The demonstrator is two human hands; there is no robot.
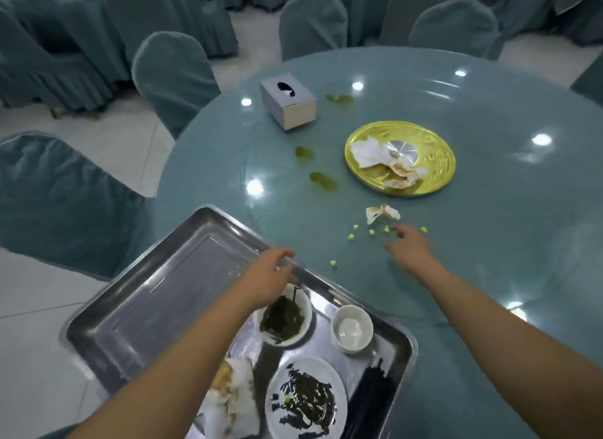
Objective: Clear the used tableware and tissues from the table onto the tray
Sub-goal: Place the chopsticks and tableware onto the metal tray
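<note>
A steel tray (pixel 146 291) sits at the near edge of the round glass-topped table (pixel 489 242). It carries a white bowl of dark greens (pixel 282 318), a small white cup (pixel 352 329), a sauce-smeared white plate (pixel 305 399), black chopsticks (pixel 372 396) and used tissues (pixel 231 396). My left hand (pixel 270 275) hovers over the bowl, fingers curled around what looks like a blurred clear glass. My right hand (pixel 411 246) reaches out empty over the table, fingers spread, just short of a crumpled tissue (pixel 381 213) and small green scraps (pixel 354 233). Farther off, a gold plate (pixel 434 171) holds more tissues.
A grey tissue box (pixel 288 102) stands at the table's far left. Greenish spills (pixel 321 180) dot the glass between the box and the tray. Teal-covered chairs (pixel 173 79) ring the table, one close on the left (pixel 58 203). White tiled floor lies left of the tray.
</note>
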